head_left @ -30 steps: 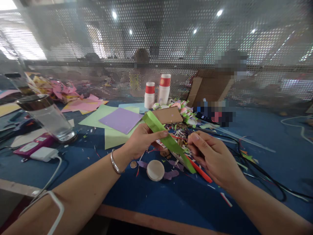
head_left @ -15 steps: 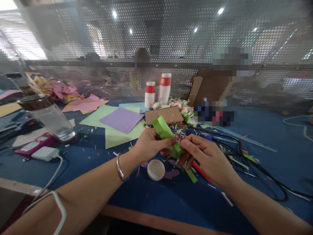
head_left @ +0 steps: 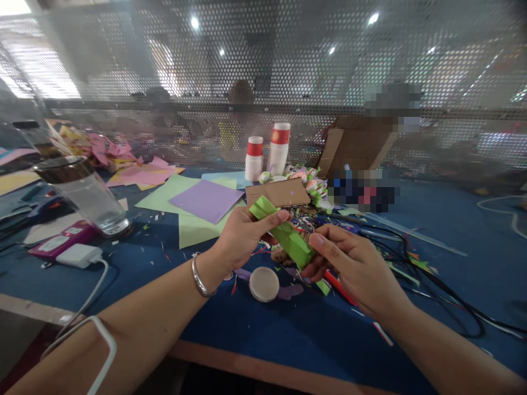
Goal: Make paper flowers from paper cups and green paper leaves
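Observation:
A folded strip of bright green paper (head_left: pixel 284 233) is held above the table between both hands, slanting down to the right. My left hand (head_left: pixel 247 233) pinches its upper left end, thumb on top. With thumb and fingers closed, my right hand (head_left: pixel 343 258) grips the lower right end. Below the strip lies a round whitish disc (head_left: pixel 264 284), with purple paper scraps (head_left: pixel 290 292) beside it. Something red and long (head_left: pixel 341 288) lies partly under my right hand.
Purple paper (head_left: pixel 206 200) and pale green sheets (head_left: pixel 195 233) lie at left. Behind stand stacked paper cups (head_left: pixel 280 151) and a cardboard box (head_left: pixel 356 145). A glass jar (head_left: pixel 93 197), a power strip (head_left: pixel 61 241) and black cables (head_left: pixel 436 285) flank the hands.
My left hand has shifted slightly left along the strip, its thumb now nearer the upper end. More of the green strip's middle shows, and less of its tail below my right hand.

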A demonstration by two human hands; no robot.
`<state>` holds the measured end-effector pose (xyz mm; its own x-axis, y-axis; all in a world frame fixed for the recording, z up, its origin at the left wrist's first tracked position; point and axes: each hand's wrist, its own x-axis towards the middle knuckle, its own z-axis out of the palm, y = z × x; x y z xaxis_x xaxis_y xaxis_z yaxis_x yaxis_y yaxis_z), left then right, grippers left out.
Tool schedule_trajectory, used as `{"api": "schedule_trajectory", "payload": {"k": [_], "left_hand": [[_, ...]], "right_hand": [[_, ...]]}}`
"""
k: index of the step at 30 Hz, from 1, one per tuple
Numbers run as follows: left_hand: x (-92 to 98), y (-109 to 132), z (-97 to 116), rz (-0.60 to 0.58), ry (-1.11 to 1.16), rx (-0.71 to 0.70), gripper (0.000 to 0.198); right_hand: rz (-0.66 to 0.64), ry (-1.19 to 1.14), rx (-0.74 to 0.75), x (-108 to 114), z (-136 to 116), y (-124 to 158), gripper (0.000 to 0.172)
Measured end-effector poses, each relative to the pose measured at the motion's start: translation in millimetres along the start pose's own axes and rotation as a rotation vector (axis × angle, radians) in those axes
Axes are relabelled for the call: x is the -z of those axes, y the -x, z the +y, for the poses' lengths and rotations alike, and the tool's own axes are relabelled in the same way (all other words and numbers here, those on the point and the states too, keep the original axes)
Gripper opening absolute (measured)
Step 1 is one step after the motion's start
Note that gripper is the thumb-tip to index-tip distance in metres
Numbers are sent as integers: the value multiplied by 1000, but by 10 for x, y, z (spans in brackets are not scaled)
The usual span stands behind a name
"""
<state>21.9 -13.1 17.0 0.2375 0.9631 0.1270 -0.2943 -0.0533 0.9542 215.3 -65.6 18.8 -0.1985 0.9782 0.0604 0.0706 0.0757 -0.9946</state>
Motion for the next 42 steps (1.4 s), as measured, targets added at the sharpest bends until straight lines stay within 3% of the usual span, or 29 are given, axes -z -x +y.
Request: {"api": "schedule_trajectory", "payload": {"k": [4,9,18,25,35,42], "left_hand": [[59,-44,76,19,5,-6,30],[124,-105,150,132,64,-5,27],[38,-18,97,29,164,135,21],[51,-60,120,3,334,53,11],[128,-100,107,26,316,8,9],[114,-96,88,12,280,-25,14]], "right_hand": [[2,8,-5,15,-2,18,41],[-3,21,-5,16,-9,19,42],[39,25,-32,39,20,-18,47],[80,120,-11,74,49,-17,45],[199,196,73,-7,-46,80,35],[99,155,64,12,19,43,36]]}}
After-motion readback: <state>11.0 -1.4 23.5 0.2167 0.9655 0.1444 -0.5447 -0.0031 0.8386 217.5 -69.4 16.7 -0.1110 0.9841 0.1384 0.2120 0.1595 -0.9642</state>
